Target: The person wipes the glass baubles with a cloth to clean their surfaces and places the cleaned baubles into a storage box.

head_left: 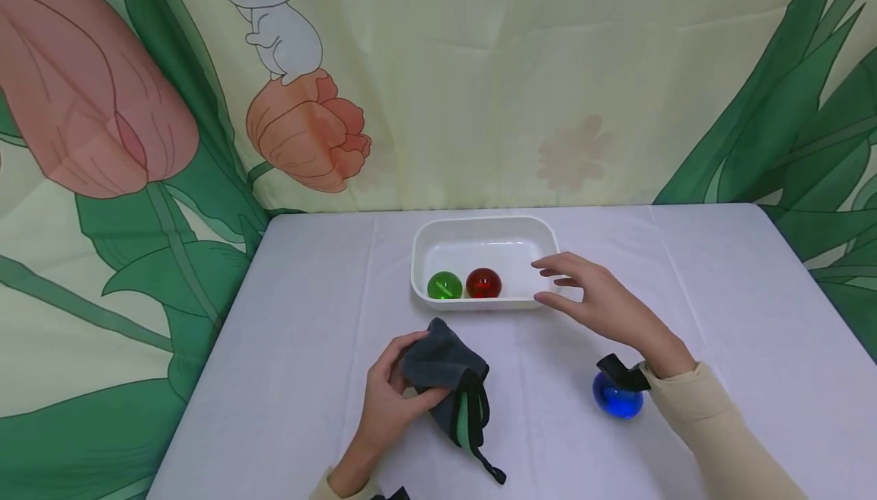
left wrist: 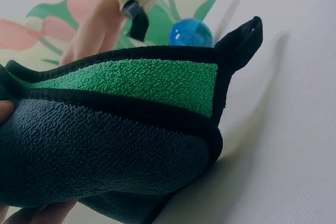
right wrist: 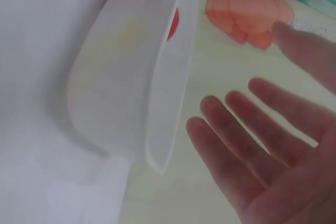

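My left hand (head_left: 393,392) grips a folded cloth (head_left: 448,378), dark grey outside with black edging and a green inner face. A black loop hangs from the cloth's lower end; the left wrist view shows its green side (left wrist: 131,80) between two dark folds. With fingers spread, my right hand (head_left: 596,294) hovers at the right end of a white tray (head_left: 486,304), holding nothing. In the tray lie a green ball (head_left: 444,285) and a red ball (head_left: 483,283), both see-through. Under the right wrist, a clear blue ball (head_left: 618,397) sits on the table.
A white cloth covers the table (head_left: 301,332). Behind it hangs a curtain (head_left: 445,89) printed with tulips, leaves and a white animal. A black strap (head_left: 622,372) on the right wrist partly hides the blue ball.
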{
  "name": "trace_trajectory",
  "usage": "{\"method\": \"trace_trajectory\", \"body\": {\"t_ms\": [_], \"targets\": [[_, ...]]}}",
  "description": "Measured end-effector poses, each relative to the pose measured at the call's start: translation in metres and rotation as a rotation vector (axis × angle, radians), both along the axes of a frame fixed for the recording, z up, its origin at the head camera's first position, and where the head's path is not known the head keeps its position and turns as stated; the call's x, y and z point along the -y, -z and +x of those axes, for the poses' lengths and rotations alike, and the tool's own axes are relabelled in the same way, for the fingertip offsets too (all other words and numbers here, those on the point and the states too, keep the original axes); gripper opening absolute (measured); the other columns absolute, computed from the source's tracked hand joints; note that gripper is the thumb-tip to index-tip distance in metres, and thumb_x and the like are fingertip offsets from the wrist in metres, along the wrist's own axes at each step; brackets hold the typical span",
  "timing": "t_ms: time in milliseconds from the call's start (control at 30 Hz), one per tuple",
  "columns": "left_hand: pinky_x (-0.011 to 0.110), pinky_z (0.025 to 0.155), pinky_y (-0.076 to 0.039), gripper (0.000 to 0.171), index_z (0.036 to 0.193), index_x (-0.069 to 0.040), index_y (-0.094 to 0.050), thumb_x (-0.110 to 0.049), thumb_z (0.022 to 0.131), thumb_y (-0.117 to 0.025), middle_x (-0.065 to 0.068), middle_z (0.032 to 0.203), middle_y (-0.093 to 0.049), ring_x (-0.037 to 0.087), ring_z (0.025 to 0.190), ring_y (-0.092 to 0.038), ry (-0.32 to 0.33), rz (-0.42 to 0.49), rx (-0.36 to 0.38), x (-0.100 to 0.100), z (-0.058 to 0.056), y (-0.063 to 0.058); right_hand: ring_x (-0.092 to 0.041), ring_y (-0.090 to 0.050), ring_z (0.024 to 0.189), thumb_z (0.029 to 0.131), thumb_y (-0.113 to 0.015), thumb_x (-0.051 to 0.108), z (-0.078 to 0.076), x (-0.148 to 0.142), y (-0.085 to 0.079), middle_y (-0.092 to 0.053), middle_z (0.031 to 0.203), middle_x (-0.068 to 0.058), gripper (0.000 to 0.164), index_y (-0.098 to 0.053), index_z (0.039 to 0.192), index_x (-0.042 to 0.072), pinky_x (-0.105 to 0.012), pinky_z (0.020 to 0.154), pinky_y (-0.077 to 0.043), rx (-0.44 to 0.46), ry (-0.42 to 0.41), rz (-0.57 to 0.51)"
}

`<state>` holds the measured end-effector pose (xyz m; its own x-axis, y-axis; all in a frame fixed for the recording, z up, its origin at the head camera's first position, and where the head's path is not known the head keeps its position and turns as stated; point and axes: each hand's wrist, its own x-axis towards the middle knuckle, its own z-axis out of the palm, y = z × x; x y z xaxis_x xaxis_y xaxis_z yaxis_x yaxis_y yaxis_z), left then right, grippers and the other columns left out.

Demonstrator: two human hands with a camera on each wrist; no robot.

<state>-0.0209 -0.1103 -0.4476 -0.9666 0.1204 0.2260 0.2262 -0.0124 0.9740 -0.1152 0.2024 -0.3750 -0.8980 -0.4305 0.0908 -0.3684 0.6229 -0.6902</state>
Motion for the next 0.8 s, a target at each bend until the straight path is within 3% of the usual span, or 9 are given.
{"method": "trace_trajectory", "body": {"t_ms": [400, 633, 800], "targets": [[0.023, 0.093, -0.053, 0.067, 0.132, -0.007, -0.056, 0.008, 0.072, -0.082, 0.015, 0.128, -0.059, 0.022, 0.112, -0.062, -0.016, -0.005, 0.011, 0.002, 0.001, 0.002, -0.022, -0.063, 0.112, 0.089, -0.072, 0.042, 0.043, -0.026, 0.002, -0.061, 0.132, 0.000, 0.053, -0.058, 0.135, 0.020, -0.044, 0.091, -0.055, -0.020, -0.077, 0.105], [0.023, 0.094, -0.052, 0.067, 0.132, -0.006, -0.056, 0.009, 0.072, -0.082, 0.017, 0.128, -0.059, 0.022, 0.112, -0.062, -0.014, 0.000, 0.005, 0.001, 0.002, 0.002, -0.025, -0.061, 0.115, 0.085, -0.073, 0.051, 0.061, -0.040, 0.008, -0.060, 0.132, 0.006, 0.058, -0.058, 0.134, 0.024, -0.050, 0.092, -0.054, 0.044, -0.047, 0.127], [0.023, 0.097, -0.051, 0.066, 0.133, -0.005, -0.055, 0.008, 0.073, -0.082, 0.017, 0.129, -0.059, 0.019, 0.114, -0.061, -0.007, -0.001, -0.005, -0.001, 0.000, 0.001, -0.031, -0.059, 0.118, 0.079, -0.076, 0.054, 0.069, -0.051, 0.016, -0.060, 0.133, 0.002, 0.066, -0.058, 0.134, 0.023, -0.054, 0.092, -0.053, 0.145, -0.035, 0.139]]}}
